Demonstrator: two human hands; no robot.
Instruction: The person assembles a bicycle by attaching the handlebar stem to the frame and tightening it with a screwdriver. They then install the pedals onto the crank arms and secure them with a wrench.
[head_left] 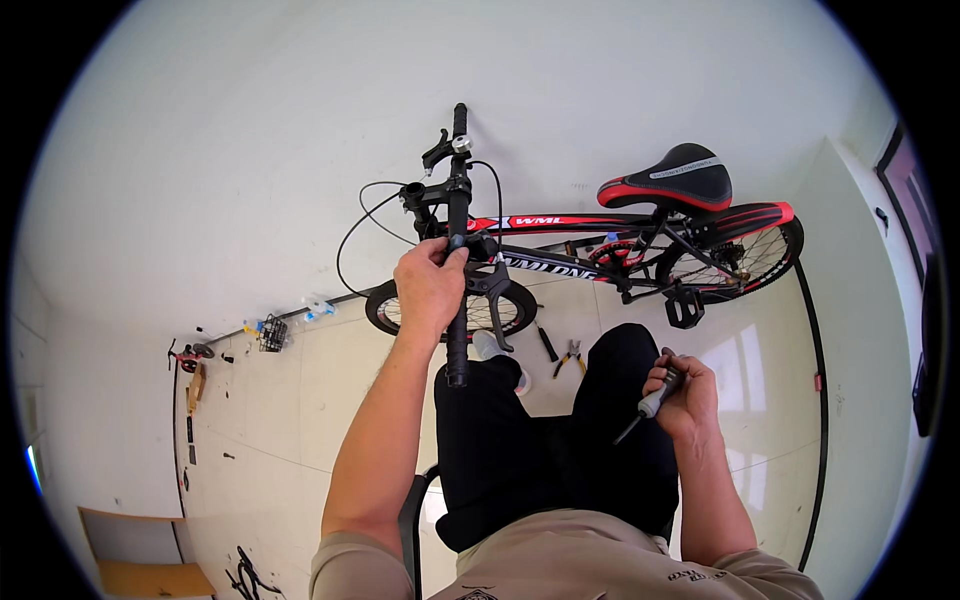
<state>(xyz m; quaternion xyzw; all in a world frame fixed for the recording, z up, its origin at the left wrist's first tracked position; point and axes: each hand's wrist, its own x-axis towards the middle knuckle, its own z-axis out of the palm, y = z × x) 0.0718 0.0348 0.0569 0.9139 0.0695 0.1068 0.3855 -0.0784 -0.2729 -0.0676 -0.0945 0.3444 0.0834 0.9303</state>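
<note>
In front of me stands a black and red bicycle (560, 224), its wheels toward me and its saddle (680, 180) to the right. The black handlebar (458, 205) runs away from me across the bike's front. My left hand (430, 287) is closed round the bar near its middle, thumb and fingertips beside a brake lever (492, 285). A second brake lever (436, 152) and a silver bell (461, 145) sit at the far end. Above my right thigh, my right hand (692, 402) is closed round the grey handle of a screwdriver (655, 398), whose shaft points down-left.
Pliers with yellow-black handles (571, 358) and a black-handled tool (547, 344) lie on the floor by my feet. A black wire basket (272, 333) and small parts line the left wall. Behind the bicycle stands a white wall (590, 90).
</note>
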